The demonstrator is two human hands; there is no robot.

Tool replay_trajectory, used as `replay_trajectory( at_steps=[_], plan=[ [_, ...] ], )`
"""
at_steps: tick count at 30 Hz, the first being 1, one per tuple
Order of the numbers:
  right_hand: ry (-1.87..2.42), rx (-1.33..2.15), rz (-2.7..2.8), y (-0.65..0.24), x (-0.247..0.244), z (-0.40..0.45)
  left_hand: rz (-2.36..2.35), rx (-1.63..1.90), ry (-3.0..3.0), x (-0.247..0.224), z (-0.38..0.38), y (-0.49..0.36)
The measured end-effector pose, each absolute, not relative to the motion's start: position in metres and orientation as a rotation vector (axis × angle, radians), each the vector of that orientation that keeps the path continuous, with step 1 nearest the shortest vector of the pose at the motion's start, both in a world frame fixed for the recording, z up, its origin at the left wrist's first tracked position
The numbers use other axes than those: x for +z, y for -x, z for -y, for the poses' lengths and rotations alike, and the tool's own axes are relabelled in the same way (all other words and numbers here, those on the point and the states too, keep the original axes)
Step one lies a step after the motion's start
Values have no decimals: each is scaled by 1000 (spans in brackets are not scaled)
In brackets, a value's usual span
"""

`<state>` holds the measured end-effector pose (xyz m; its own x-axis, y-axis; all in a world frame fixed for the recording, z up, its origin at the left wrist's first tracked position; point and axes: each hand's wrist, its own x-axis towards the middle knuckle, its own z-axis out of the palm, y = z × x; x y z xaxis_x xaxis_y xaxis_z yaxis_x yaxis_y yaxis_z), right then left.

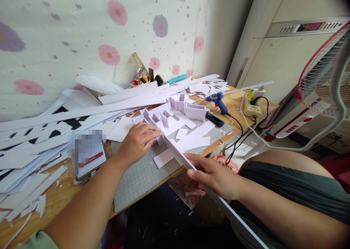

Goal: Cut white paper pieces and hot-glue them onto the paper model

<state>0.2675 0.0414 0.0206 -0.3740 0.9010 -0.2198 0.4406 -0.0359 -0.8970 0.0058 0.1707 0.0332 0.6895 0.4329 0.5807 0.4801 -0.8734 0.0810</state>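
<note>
A long white foam board strip (226, 209) runs slantwise from the model pieces on the mat down past the table's front edge. My right hand (213, 174) grips it partway along, thumb on the near side and fingers on the far side. At its far end my left hand (140, 139) is closed, fingertips pinched on the strip beside a white foam board model (166, 119) with small upright walls and box shapes. A flat white piece (165, 158) lies under the strip on the grey cutting mat (136, 183). The left fingertips are partly hidden.
A blue glue gun (218, 102) stands near a black cutter (214, 119), its cord trailing to a power strip (252, 107). A phone (91, 158) leans at left among white offcuts (30, 147). To the right are a fan (325, 74) and my knee.
</note>
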Motion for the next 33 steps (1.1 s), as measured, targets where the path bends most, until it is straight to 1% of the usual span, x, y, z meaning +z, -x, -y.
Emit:
replay_trajectory(
  at_steps=[13,19,24,26,27,30,31,33],
  plan=[
    [1450,1382,1823,-263,26,-41,723,-776,2771,31,-166,-10],
    [1527,1353,1858,-258,29,-36,782,-766,2791,32,-165,-12],
    [1412,1295,1879,-274,35,-46,786,-803,2801,29,-168,-11],
    [1410,1148,1893,-289,44,-63,767,-814,2804,27,-170,-9],
    [1471,997,1931,-299,48,-75,747,-826,2803,26,-172,-9],
    [1833,306,2174,-328,55,-115,701,-851,2794,23,-176,-6],
    [1910,230,2172,-337,55,-129,698,-853,2789,23,-177,-5],
    [2005,191,2174,-350,50,-152,709,-844,2785,24,-177,-4]
  ],
)
